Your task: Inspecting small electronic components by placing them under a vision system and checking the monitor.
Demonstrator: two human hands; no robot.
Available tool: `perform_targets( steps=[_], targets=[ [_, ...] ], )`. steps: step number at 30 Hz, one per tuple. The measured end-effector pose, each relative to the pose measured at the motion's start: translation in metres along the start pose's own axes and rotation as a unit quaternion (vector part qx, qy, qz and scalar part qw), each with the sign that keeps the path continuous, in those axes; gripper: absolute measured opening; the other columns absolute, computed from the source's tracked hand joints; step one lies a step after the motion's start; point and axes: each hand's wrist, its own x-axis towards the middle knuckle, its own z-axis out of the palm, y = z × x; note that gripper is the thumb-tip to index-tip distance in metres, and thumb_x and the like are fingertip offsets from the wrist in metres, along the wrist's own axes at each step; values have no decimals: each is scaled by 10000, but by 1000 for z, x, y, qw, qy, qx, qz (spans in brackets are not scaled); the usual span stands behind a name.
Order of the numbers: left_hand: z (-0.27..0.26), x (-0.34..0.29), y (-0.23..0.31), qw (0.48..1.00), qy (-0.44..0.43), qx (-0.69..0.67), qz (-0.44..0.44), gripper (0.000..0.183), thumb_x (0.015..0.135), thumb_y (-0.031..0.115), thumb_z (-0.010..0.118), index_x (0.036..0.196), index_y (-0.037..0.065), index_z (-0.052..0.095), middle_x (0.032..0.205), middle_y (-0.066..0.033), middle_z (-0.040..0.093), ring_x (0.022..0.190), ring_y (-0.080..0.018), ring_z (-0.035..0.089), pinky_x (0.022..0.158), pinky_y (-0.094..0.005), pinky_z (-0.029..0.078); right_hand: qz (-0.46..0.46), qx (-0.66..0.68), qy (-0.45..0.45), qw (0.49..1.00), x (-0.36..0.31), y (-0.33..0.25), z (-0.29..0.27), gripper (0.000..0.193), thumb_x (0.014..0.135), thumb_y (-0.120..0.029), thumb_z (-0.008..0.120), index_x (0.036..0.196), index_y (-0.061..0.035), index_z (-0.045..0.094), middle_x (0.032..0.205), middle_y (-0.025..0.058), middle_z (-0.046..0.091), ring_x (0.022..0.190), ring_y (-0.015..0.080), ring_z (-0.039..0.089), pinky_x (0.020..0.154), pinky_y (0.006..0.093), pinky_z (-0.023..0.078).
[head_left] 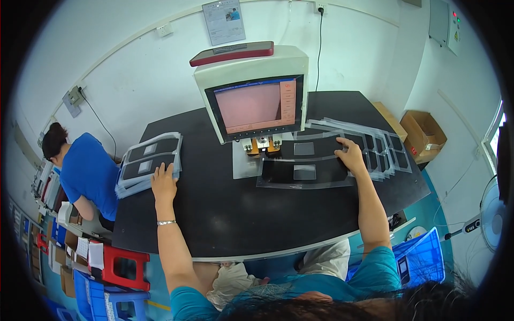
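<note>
My left hand (164, 182) rests with spread fingers on the near edge of a stack of clear plastic sheets with black panels (152, 155) at the left. My right hand (350, 156) has thumb and bent fingers at the right part of a similar clear sheet (278, 170). That sheet has two black panels, each with a pale rectangular window, and lies flat before a benchtop machine (262, 144). Its left end reaches the orange-and-metal clamp parts under the screen. The undersides of my right fingers are hidden.
A monitor screen (254, 107) fronts the pale machine housing. More sheets fan out (393, 152) on the black table's (225, 224) right. A cardboard box (423, 134) and a fan (490, 214) stand right. A person in blue (88, 171) works at left, near a red stool (126, 267).
</note>
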Motion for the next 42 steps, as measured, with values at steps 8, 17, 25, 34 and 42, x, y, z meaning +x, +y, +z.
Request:
perform_targets(
  steps=[8,17,25,34,42],
  targets=[
    [-14,7,-10,986,122,-110,0,197,928,113,621,1100,90,715,1095,-97,720,1020,-300,670,862,-412,536,-29,-11,29,999,3,16,9,526,725,-144,743,1237,-46,670,1167,170,673,969,269,671,921,355,503],
    [-56,5,71,932,314,-156,92,149,895,88,601,1002,79,704,905,-97,662,863,-314,637,763,-432,505,-21,33,28,999,2,10,10,522,760,-142,754,1262,-41,652,1187,175,676,975,255,670,920,354,504],
    [-42,-26,167,939,120,-157,282,302,842,44,641,1133,82,711,1072,-102,650,941,-299,632,832,-411,519,-6,76,-9,997,5,18,9,547,753,-141,764,1270,-11,639,1187,190,682,1024,263,667,946,342,497],
    [-22,-33,165,941,90,-166,281,279,899,95,638,1173,75,688,1201,-118,666,1113,-289,638,903,-409,535,-4,4,126,992,9,13,19,567,734,-102,698,1290,-22,617,1193,172,634,934,270,660,904,360,504],
    [-23,-33,165,939,92,-177,282,288,890,108,651,1175,81,684,1198,-108,666,1103,-285,641,889,-402,541,-15,-33,136,990,14,21,30,593,751,-86,719,1329,-37,597,1230,141,627,878,217,647,867,332,510]
  ],
)
